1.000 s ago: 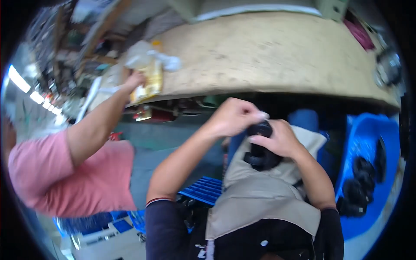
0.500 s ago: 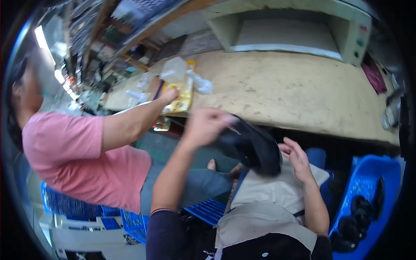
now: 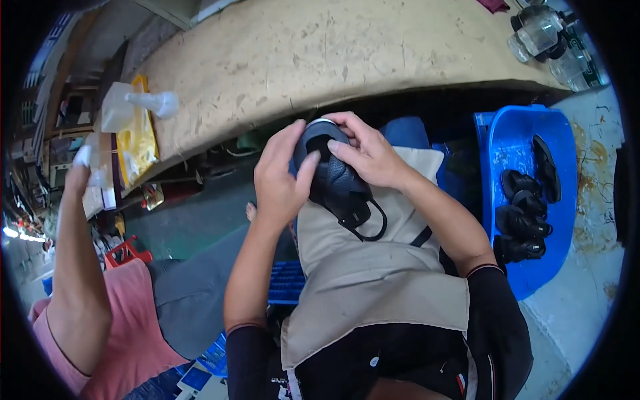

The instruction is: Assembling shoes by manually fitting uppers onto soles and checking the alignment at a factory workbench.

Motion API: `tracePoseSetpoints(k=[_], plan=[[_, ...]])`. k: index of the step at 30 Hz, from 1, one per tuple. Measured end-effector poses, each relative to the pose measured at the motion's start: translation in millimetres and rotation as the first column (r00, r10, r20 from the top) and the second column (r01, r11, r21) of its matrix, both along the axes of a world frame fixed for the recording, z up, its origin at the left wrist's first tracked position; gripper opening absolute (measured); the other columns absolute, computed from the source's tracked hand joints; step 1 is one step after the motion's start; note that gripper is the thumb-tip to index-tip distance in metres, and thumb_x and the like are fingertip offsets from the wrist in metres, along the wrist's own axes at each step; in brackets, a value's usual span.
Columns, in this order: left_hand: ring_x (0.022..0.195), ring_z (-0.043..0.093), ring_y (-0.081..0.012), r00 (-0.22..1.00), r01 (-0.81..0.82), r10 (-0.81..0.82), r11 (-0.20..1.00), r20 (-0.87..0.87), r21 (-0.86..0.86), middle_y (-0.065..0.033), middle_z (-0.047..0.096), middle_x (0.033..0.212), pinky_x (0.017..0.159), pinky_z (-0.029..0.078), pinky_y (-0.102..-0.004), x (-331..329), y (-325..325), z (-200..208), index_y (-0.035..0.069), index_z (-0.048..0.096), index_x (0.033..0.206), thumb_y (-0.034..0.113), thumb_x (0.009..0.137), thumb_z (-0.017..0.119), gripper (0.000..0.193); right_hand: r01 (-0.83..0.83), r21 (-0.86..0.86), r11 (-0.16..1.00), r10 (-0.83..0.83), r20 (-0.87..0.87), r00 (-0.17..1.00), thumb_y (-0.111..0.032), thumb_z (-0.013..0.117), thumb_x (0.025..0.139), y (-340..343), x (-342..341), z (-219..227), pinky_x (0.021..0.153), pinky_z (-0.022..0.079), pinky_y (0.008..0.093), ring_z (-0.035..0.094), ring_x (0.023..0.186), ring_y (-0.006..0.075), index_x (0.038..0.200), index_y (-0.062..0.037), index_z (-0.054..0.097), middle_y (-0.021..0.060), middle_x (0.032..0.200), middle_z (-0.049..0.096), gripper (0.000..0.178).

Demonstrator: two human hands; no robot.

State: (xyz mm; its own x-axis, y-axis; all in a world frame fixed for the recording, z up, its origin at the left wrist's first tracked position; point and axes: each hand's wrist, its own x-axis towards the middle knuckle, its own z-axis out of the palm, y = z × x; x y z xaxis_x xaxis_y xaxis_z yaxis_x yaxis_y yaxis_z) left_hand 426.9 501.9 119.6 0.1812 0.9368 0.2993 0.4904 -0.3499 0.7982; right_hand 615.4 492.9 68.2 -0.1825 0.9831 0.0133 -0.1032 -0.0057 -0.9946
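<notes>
A black shoe (image 3: 331, 179) is held over my lap, its opening facing up and a thin black loop hanging from the end nearest me. My left hand (image 3: 279, 172) wraps its left side, thumb along the edge of the opening. On the other side my right hand (image 3: 369, 152) grips the far end, thumb at the opening and fingers curled over the rim. A light edge shows at the shoe's far end. Beneath it lies my beige apron (image 3: 373, 293).
Ahead runs a stained tan worktable (image 3: 320, 63). A blue bin (image 3: 550, 270) with several black shoes (image 3: 523, 220) stands at right; clear jars (image 3: 533, 37) sit behind it. At left are a clear tub (image 3: 117, 108), a yellow sheet (image 3: 138, 153) and a co-worker's arm (image 3: 79, 267).
My view has swung to the right and down. The shoe, blurred and swinging from my left hand before, is now steady between both hands; my right hand has closed on it.
</notes>
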Motion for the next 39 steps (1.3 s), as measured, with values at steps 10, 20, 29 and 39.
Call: tracePoseSetpoints(k=[10,20,29,39], plan=[[0.068,0.067,-0.0202,0.941,0.041,0.034,0.976,-0.338,0.213,-0.01,0.075,0.089,0.062,0.051,-0.0302,12.6,18.8,-24.8,-0.003,0.073,0.097,0.006,0.087,0.069,0.014,0.226,0.66,0.716,-0.577,0.378,0.724,-0.008,0.072,0.085,13.6,2.4,-15.5,0.06,0.047,0.0233,0.059,0.065,0.0169,0.094,-0.0013,0.075,0.0066,0.082,0.067,0.012],[0.071,0.054,-0.0058,0.804,0.464,-0.013,0.638,0.594,-0.614,-0.0022,0.068,0.088,0.066,0.045,-0.0211,-10.8,42.0,-38.4,0.002,0.07,0.093,0.018,0.103,0.057,0.023,-0.181,-0.323,0.929,0.113,-0.218,0.97,-0.023,0.07,0.095,36.3,28.4,-1.4,0.051,0.038,0.0185,0.05,0.055,0.0045,0.079,-0.0041,0.071,-0.001,0.068,0.061,0.025],[0.084,0.062,-0.0083,0.718,0.467,0.196,0.577,0.668,-0.67,-0.0066,0.071,0.095,0.079,0.05,-0.0228,-11.6,30.7,-47.1,-0.001,0.07,0.103,0.019,0.103,0.057,0.024,0.022,-0.013,1.0,-0.02,0.128,0.992,-0.027,0.071,0.094,36.6,4.3,-10.7,0.047,0.034,0.0192,0.041,0.051,0.0039,0.069,-0.0062,0.066,-0.005,0.059,0.052,0.033],[0.083,0.065,-0.0145,0.813,0.206,0.171,0.809,0.556,-0.551,-0.0084,0.07,0.1,0.08,0.053,-0.0255,7.9,7.2,-38.6,-0.004,0.066,0.112,0.027,0.104,0.058,0.033,0.163,0.052,0.985,-0.171,0.306,0.937,-0.045,0.076,0.084,54.6,2.6,-1.1,0.04,0.031,0.0263,0.033,0.041,0.009,0.052,-0.0038,0.056,-0.0045,0.046,0.043,0.056]])
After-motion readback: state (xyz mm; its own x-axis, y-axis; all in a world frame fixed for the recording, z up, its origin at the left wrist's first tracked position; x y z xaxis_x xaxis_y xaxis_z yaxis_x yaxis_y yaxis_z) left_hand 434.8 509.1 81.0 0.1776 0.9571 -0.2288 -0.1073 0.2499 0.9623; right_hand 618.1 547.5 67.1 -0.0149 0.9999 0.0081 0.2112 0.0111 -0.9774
